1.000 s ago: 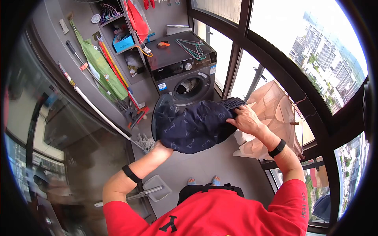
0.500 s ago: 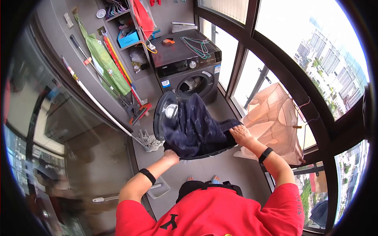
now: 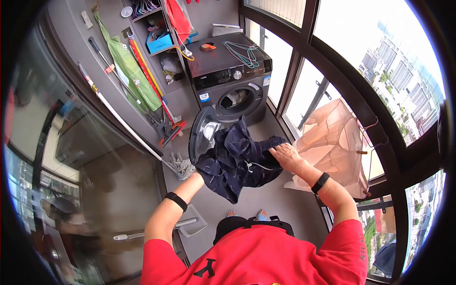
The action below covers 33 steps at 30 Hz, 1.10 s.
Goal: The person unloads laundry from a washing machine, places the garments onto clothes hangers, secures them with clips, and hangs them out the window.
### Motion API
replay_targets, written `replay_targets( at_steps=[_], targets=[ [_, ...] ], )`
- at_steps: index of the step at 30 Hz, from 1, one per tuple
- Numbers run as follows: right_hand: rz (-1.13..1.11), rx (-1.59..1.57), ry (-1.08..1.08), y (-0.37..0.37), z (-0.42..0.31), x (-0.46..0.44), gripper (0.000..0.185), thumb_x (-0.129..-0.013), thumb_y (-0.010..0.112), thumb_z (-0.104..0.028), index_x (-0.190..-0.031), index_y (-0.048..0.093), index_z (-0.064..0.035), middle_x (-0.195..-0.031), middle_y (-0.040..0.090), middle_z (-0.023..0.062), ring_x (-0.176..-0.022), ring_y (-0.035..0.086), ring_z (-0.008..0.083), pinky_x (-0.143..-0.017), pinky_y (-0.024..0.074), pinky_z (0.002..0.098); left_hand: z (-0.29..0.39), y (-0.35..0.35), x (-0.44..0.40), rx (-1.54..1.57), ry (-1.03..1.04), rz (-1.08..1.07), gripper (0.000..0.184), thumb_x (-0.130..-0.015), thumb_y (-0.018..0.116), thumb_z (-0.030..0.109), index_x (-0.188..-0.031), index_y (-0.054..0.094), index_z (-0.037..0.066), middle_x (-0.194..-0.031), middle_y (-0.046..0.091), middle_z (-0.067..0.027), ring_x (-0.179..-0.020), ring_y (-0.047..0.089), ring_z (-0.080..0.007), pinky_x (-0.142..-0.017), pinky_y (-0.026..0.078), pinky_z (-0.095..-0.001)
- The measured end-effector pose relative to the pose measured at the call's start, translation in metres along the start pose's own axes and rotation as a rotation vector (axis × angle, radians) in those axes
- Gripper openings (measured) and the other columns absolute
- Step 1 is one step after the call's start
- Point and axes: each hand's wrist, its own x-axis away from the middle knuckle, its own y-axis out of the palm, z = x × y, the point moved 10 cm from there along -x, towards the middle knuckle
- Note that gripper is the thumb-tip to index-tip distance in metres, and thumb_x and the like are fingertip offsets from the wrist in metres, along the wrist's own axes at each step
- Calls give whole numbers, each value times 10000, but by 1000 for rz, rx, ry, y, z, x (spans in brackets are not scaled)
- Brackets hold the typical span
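Observation:
A dark navy patterned garment (image 3: 240, 159) with a ribbed waistband and a white drawstring hangs in the air between both hands, in front of the washing machine (image 3: 232, 76). My right hand (image 3: 285, 156) grips the waistband at its right end. At the garment's left side, my left hand (image 3: 199, 178) is mostly covered by the cloth, its fingers hidden. Behind the garment, the round washer door (image 3: 201, 134) stands open, and light-coloured laundry (image 3: 236, 98) shows inside the drum.
Green hangers (image 3: 242, 53) and an orange item (image 3: 207, 46) lie on the washer. Pale pink fabric (image 3: 332, 142) hangs at the right window. A mop (image 3: 182, 167), dustpan (image 3: 192, 222) and broom (image 3: 172, 133) stand on the left. A glass door fills the far left.
The garment has turned and bunched up, so its white drawstring now shows. My left hand has gone under the cloth. The view has shifted slightly.

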Motion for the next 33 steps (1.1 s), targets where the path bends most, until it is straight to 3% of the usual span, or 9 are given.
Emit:
replay_targets(
  at_steps=[4, 9, 10, 13, 16, 20, 23, 29, 33],
  targets=[
    [222, 41, -134, -27, -19, 20, 263, -767, 514, -147, -1014, 601, -133, -872, 599, 6, -921, 549, 193, -822, 402, 312, 26, 7, 21, 205, 280, -127, 457, -790, 550, 337, -1167, 555, 80, -1148, 583, -145, -1035, 562, -291, -894, 428, -388],
    [-170, -10, -474, 53, -58, 55, 299, -803, 530, -332, -631, 658, -123, -670, 611, 24, -841, 570, 207, -842, 387, 337, 53, 58, 59, 187, 598, -221, 454, -781, 565, 338, -1150, 567, 75, -1122, 597, -146, -1010, 577, -292, -875, 440, -390],
    [-243, -86, -473, 57, -60, 58, 335, -811, 538, -361, -638, 655, -99, -689, 617, 54, -840, 573, 223, -859, 384, 341, 50, 59, 61, 187, 591, -210, 453, -779, 568, 338, -1147, 569, 74, -1117, 600, -146, -1005, 580, -292, -871, 442, -391],
    [-183, -243, -482, 16, -73, 54, 429, -833, 521, -473, -729, 643, -74, -674, 601, 99, -758, 577, 243, -848, 388, 345, -3, 58, 62, 93, -253, -638, 397, -752, 601, 329, -1036, 618, 52, -1011, 628, -181, -957, 595, -268, -826, 461, -372],
    [-146, -283, -540, 7, -75, 63, 313, -819, 548, -395, -804, 620, -91, -717, 599, 73, -787, 579, 224, -887, 378, 345, 12, 68, 63, 414, -34, -660, 382, -772, 590, 289, -1036, 627, 16, -1007, 635, -181, -996, 590, -256, -857, 441, -343],
    [-31, -226, -277, 27, -34, 37, 112, -769, 594, -203, -803, 610, -98, -832, 607, 69, -895, 568, 250, -909, 384, 351, 24, 1, 58, 1482, -47, -445, 476, -826, 596, 284, -1203, 513, 5, -1126, 593, -77, -1051, 544, -186, -950, 388, -314],
    [663, -583, 270, -51, 25, 34, 250, -752, 613, -60, -998, 574, -42, -1022, 559, 126, -934, 563, 277, -885, 431, 363, 18, -36, 50, 2117, -15, -184, 588, -801, 662, 354, -1241, 469, 15, -1195, 555, -83, -1099, 534, -186, -952, 417, -348],
    [716, -1641, 659, 22, 1, 36, 241, -867, 594, -143, -1049, 515, -5, -977, 551, 54, -883, 558, 124, -776, 471, 267, 8, -47, 28, 2240, -23, -72, 562, -786, 687, 354, -1200, 497, 25, -1161, 571, -88, -1073, 553, -202, -954, 425, -363],
    [366, -1888, 417, 0, -54, 7, 229, -909, 539, -162, -1086, 533, -18, -980, 576, 60, -899, 565, 126, -824, 458, 273, 2, -55, 25, 2305, -106, 53, 510, -785, 691, 339, -1155, 527, 28, -1107, 596, -93, -1025, 576, -212, -944, 434, -377]
  ],
)
